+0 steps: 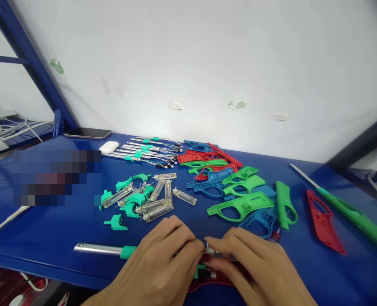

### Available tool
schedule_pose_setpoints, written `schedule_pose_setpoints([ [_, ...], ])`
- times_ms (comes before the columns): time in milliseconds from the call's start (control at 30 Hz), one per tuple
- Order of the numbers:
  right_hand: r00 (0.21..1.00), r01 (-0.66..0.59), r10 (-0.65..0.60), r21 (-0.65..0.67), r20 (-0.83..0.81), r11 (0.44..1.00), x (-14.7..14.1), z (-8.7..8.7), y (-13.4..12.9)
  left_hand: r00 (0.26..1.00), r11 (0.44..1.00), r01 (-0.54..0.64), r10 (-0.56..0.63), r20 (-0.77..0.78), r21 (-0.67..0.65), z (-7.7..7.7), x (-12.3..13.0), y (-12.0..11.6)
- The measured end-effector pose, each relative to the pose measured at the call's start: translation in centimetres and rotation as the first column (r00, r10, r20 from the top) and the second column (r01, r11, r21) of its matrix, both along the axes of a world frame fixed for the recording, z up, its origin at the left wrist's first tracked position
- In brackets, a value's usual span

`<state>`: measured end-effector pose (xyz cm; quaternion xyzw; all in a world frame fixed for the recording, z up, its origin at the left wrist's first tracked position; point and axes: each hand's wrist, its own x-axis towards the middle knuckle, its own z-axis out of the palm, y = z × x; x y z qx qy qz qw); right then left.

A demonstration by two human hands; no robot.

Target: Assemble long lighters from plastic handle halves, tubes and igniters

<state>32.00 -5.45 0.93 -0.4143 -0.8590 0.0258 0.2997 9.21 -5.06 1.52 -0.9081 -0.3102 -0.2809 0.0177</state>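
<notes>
My left hand is closed over a half-assembled gas lighter. The lighter's metal tube and green collar stick out to the left of it. Beneath both hands a red handle shell shows in part, with a small black piece in it. My right hand is closed, thumb and fingers pinching a clear fuel tank whose metal end points at my left fingertips. Most of the tank and shell is hidden by my fingers.
Clear tanks and green triggers lie ahead-left, wired metal tubes behind them. Green, blue and red handle shells spread to the right, beside a long green lighter. A phone and white case sit far left.
</notes>
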Motion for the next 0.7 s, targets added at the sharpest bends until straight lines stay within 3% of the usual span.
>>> schedule_pose_setpoints([
  [300, 0.998, 0.051, -0.051, -0.003, -0.035, 0.999, 0.40, -0.10, -0.36, 0.998, 1.000, -0.006, 0.005, 0.065, 0.020, 0.10, 0.32, 0.25],
  [700, 1.000, 0.021, -0.022, -0.067, -0.010, 0.998, 0.61, -0.31, -0.28, 0.999, 1.000, 0.010, -0.009, 0.051, -0.009, -0.03, 0.22, 0.17],
])
